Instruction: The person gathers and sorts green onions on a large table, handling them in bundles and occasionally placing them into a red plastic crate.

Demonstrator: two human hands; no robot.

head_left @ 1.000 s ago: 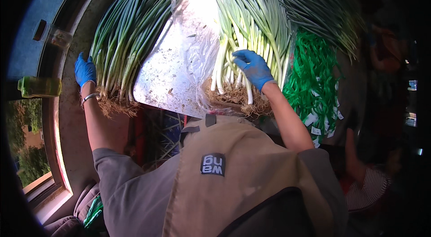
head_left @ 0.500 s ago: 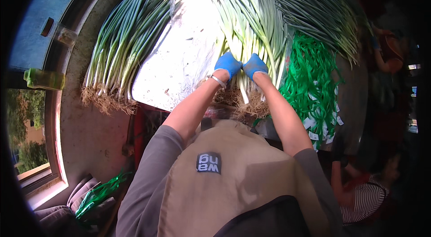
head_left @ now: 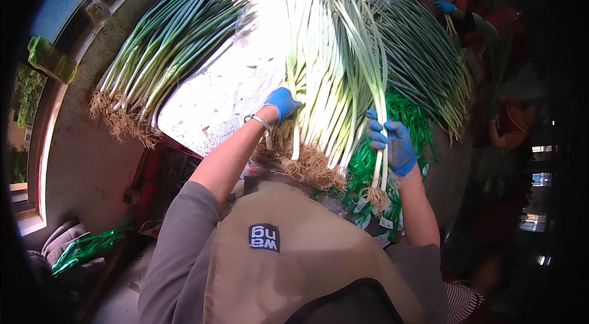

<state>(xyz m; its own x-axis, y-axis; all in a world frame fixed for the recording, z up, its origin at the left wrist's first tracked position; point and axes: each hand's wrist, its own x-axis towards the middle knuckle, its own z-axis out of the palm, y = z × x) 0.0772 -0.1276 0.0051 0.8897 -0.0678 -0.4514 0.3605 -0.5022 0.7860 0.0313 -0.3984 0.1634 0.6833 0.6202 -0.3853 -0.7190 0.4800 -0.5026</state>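
A slim bunch of green onions [head_left: 374, 72] stands out along the right side of the middle pile [head_left: 328, 91], held in the blue-gloved right hand [head_left: 396, 145] of a worker in a tan apron [head_left: 294, 226]. The fingers of that hand curl around the pale stems, with a tuft of roots hanging below. The left hand [head_left: 283, 105], also gloved in blue and wearing a bracelet [head_left: 257, 120] at the wrist, is at the left side of the middle pile, its fingers bent against a pale stem; whether they close around it cannot be told. The middle pile lies on a table [head_left: 205, 100], brown roots toward the worker, leaves pointing away. Just right of the middle pile, partly behind the right hand, is a tangle of green ribbons [head_left: 418, 121]; a darker pile [head_left: 423, 60] of green onions lies to its upper right. Well left of the middle pile, across sunlit table, sits another pile [head_left: 165, 48]. Farthest left of the middle pile are a green bottle [head_left: 52, 59] and a clear jar [head_left: 95, 8]. Beyond the middle pile, upper right, a co-worker's gloved hand [head_left: 445, 7] shows beside some stalks.
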